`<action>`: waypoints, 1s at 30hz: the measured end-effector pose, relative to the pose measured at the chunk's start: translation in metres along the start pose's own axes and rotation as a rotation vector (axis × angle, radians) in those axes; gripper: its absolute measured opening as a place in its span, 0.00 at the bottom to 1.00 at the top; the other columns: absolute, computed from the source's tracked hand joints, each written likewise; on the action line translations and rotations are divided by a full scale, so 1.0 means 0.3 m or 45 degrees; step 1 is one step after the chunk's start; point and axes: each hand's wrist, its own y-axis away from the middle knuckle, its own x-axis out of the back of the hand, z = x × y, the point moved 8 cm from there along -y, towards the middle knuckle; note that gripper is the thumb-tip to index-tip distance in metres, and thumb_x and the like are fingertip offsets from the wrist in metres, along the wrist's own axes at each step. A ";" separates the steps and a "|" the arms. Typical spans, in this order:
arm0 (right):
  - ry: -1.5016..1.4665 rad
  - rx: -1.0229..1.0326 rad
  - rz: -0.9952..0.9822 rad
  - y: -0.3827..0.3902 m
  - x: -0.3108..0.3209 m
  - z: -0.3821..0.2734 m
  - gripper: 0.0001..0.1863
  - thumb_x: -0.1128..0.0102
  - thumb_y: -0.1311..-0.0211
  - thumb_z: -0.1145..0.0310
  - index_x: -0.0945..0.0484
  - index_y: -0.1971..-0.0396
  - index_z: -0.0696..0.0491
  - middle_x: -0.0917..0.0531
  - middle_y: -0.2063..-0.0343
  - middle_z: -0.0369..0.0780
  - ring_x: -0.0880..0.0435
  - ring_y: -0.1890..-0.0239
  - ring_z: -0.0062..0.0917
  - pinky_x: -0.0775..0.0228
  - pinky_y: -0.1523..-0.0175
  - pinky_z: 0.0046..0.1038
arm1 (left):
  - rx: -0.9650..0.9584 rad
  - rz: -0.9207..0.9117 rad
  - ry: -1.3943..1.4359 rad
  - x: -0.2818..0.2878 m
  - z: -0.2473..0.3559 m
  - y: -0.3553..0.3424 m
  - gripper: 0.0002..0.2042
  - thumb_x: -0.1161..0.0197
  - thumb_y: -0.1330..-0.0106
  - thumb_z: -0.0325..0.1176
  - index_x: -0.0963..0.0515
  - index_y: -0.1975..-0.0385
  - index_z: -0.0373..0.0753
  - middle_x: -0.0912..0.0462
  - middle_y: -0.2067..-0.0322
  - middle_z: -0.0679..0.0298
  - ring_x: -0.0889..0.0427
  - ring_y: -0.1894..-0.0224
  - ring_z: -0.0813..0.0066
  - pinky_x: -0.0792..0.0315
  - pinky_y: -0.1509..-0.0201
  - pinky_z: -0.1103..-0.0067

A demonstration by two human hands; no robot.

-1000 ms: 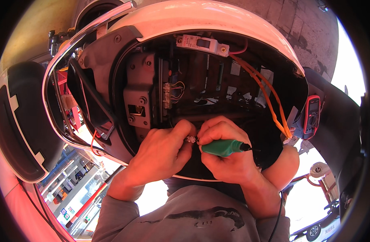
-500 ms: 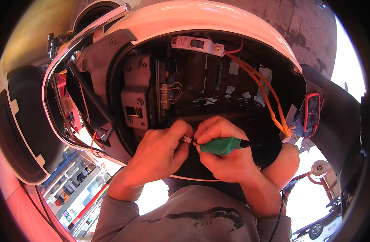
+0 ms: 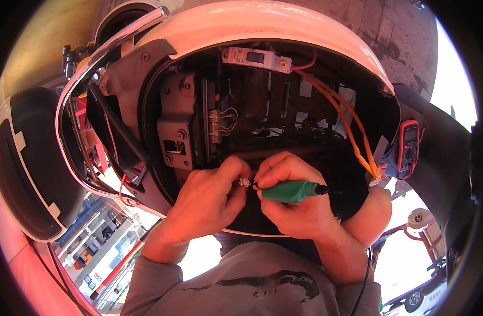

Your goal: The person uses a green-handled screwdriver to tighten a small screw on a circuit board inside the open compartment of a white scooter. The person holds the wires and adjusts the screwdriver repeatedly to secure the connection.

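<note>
Left hand (image 3: 212,197) pinched pale connector (image 3: 245,182) | right hand (image 3: 302,216) closed around green tool (image 3: 289,192) | axis lay crosswise, black end (image 3: 321,189) rightward | tip unclear

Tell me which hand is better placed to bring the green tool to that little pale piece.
Probably the right hand: it grips the green tool, whose inner end points toward the pale piece. The left hand seems busy pinching that piece.

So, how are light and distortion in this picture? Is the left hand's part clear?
Head view: glare on the glossy pinkish curved body panel, deep shadow in the dark hollow compartment; head view: burnt-out white background at right; head view: fisheye bending, black corners; head view: small pale clustered connector in the bare left hand, too tiny for fine detail.
</note>
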 end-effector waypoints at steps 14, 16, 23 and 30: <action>-0.014 -0.051 -0.010 0.001 -0.005 0.008 0.16 0.33 0.48 0.90 0.22 0.62 0.57 0.18 0.62 0.43 0.16 0.61 0.24 0.23 0.56 0.24 | -0.018 -0.003 -0.019 -0.003 0.009 0.000 0.12 0.37 0.39 0.21 0.27 0.56 0.37 0.19 0.79 0.54 0.16 0.74 0.46 0.26 0.72 0.60; 0.005 -0.035 -0.006 0.000 -0.005 0.006 0.16 0.34 0.48 0.90 0.23 0.62 0.57 0.18 0.62 0.43 0.16 0.61 0.24 0.23 0.56 0.24 | -0.036 0.007 -0.029 -0.002 0.012 -0.002 0.12 0.37 0.39 0.21 0.26 0.57 0.37 0.19 0.78 0.54 0.16 0.74 0.46 0.26 0.72 0.60; -0.001 -0.082 -0.029 0.002 -0.007 0.013 0.16 0.35 0.48 0.91 0.23 0.62 0.57 0.18 0.63 0.43 0.16 0.62 0.24 0.22 0.56 0.25 | -0.041 0.004 -0.049 -0.001 0.015 0.000 0.12 0.37 0.39 0.21 0.26 0.57 0.37 0.18 0.78 0.53 0.16 0.74 0.46 0.26 0.72 0.60; 0.058 -0.021 -0.009 -0.004 -0.004 -0.004 0.16 0.34 0.49 0.90 0.23 0.62 0.58 0.17 0.63 0.43 0.15 0.62 0.26 0.23 0.57 0.25 | -0.056 0.018 -0.048 -0.001 0.014 -0.002 0.12 0.36 0.39 0.21 0.26 0.57 0.37 0.18 0.78 0.53 0.16 0.74 0.46 0.26 0.72 0.59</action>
